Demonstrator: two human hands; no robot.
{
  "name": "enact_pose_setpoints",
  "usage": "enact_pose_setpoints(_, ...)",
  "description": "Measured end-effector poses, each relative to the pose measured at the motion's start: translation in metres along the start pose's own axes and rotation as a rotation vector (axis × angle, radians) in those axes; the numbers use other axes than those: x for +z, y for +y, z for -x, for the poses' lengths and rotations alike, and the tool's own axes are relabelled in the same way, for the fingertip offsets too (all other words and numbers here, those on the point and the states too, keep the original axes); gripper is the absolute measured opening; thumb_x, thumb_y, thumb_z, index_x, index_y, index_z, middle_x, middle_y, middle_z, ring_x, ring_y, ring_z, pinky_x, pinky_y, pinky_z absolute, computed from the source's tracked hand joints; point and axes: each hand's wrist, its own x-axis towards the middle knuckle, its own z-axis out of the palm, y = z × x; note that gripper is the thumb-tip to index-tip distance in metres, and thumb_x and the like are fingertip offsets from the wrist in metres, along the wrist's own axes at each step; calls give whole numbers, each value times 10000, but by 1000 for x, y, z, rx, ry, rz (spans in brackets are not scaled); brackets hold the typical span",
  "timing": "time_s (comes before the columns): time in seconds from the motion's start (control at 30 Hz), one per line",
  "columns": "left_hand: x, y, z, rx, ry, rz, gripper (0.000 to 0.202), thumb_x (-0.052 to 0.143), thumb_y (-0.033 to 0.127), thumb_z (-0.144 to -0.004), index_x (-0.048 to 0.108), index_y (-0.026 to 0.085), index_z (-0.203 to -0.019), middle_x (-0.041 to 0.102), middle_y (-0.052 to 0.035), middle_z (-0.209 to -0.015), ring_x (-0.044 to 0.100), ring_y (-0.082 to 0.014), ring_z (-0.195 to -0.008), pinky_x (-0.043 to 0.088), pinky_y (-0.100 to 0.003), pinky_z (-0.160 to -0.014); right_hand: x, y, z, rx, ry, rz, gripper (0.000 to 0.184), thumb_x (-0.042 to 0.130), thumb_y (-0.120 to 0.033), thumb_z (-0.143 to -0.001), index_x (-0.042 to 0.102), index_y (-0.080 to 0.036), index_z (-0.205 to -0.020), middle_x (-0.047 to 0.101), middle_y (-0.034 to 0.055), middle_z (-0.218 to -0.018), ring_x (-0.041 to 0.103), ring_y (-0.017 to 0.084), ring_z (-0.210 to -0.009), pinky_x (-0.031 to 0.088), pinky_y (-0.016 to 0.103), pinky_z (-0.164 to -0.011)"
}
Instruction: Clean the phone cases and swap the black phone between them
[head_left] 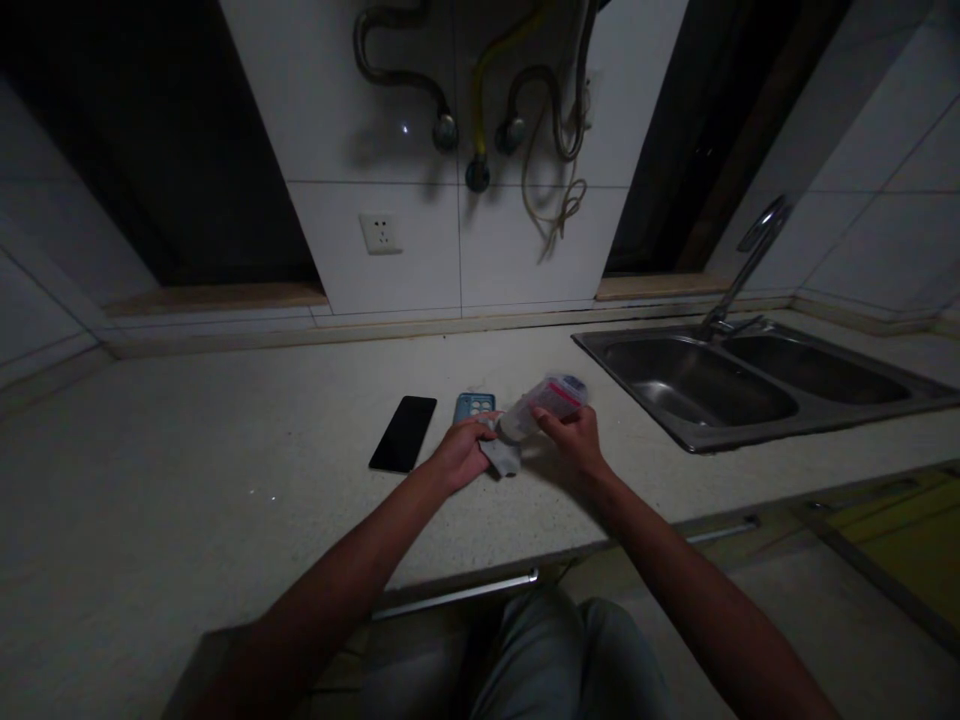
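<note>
My right hand (574,433) is closed around a translucent bottle (523,412) with a pink-and-white label. The bottle is tilted, its lower left end at a pale grey cloth (502,459). That cloth is pinched in my left hand (463,453), and part of it hangs below the fingers. Whether bottle and cloth touch, I cannot tell. Just behind my left hand lies a blue phone case (474,404) with round camera holes, its near part hidden by the hand. To the left, a black smartphone (403,434) rests flat on the counter, dark screen up.
The pale countertop (300,420) runs along a tiled wall with a socket (380,234). A double steel sink (694,385) with a faucet (746,265) is set in at the right. Pipes and a loose cord hang above. A cabinet handle (457,594) shows below the front edge.
</note>
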Motion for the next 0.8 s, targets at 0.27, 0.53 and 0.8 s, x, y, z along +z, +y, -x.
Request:
enact_pose_setpoints(0.27, 0, 2, -1, 52, 151, -29, 325, 544, 34, -564, 671, 113, -852, 710, -96, -794, 641, -149, -639, 495, -242, -577, 0, 2, -14, 37, 158, -291, 376, 836, -464, -598, 663, -197, -799, 695, 6, -730, 652, 180, -671, 543, 290, -626)
enact_pose_setpoints(0.53, 0, 15, 4, -41, 9, -16, 284, 535, 334, -818, 657, 94, -905, 688, -78, -765, 284, -12, -312, 178, -163, -296, -5, -4, -20, 125, 141, -513, 393, 818, -504, -642, 646, -229, -864, 697, 7, -779, 664, 181, -738, 567, 274, -637)
enact_pose_setpoints(0.8, 2, 17, 4, -65, 22, -40, 245, 523, 340, -870, 596, 108, -846, 665, -52, -721, 288, -7, -278, 168, -156, -261, 2, 3, -11, -41, 144, -10, 437, 837, -525, -615, 718, -175, -848, 743, 63, -796, 696, 230, -752, 571, 350, -690)
